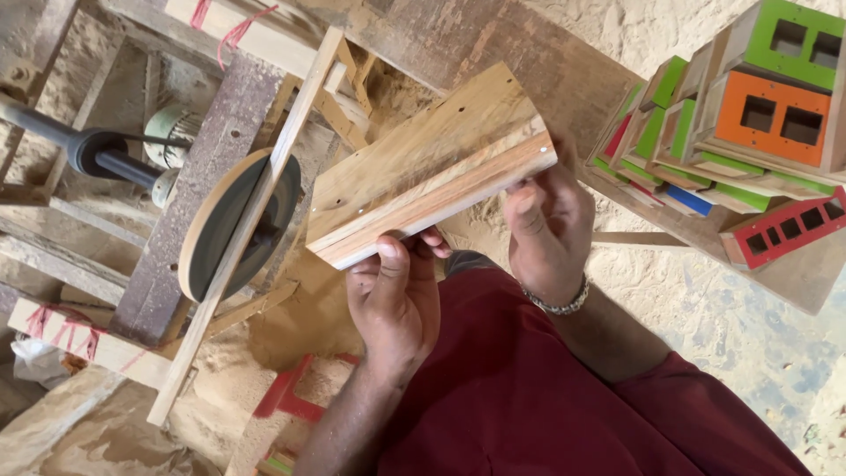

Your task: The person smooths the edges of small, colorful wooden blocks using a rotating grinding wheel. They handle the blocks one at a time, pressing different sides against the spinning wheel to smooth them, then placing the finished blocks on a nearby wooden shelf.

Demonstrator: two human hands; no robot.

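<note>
Both hands hold a flat wooden piece point(429, 163), built of two or more boards joined edge to edge with small nail or screw heads showing on its face, and it sits tilted in the air just in front of the person's lap. Its long axis runs from lower left to upper right, and its lower-left end points toward the round sanding disc point(236, 225), which stands on edge just beside that end with a narrow gap between them, behind a slanted wooden slat point(256, 207). The left hand point(392, 300) grips the piece from below near that lower-left end, thumb pressed up against the near long edge, fingers point(434, 241) curled under the board and clamped on it. The right hand point(546, 220) holds the upper-right end, thumb on the near edge and the rest of the hand wrapped behind, also closed on the wood. So the left hand is the one nearer the disc. A motor point(172, 128) and shaft lie beyond the disc. To the right, a stack of painted wooden blocks point(749, 132) in green, orange, red and blue rests on a board, well apart from the piece. Sawdust covers the floor point(687, 291).
</note>
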